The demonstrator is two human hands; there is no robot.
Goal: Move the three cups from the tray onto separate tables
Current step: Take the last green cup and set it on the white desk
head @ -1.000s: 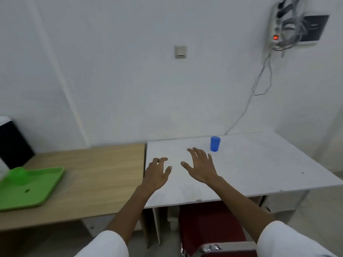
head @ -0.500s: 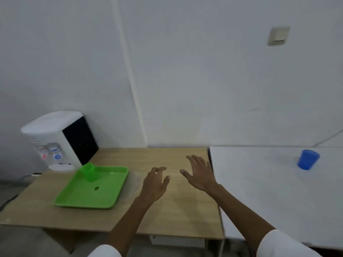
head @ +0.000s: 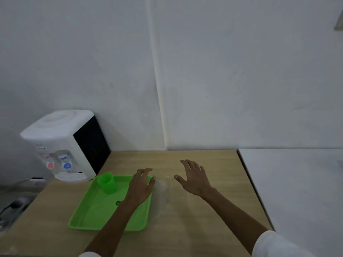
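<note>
A green cup [head: 107,184] stands upright in the far left corner of the green tray [head: 92,214], which lies on the wooden table [head: 204,216]. My left hand [head: 140,188] hovers over the tray's far right part, fingers apart and empty, a little right of the cup. My right hand [head: 194,178] is open over the bare wood to the right of the tray, holding nothing. No other cup is in view.
A white water dispenser [head: 65,143] stands at the table's back left corner, just behind the tray. A white table [head: 300,191] adjoins the wooden one on the right. The wall runs close behind both tables.
My view has swung left from the white table with the blue cup, which has left the frame. Both hands now sit nearer the tray, the left one over it.
</note>
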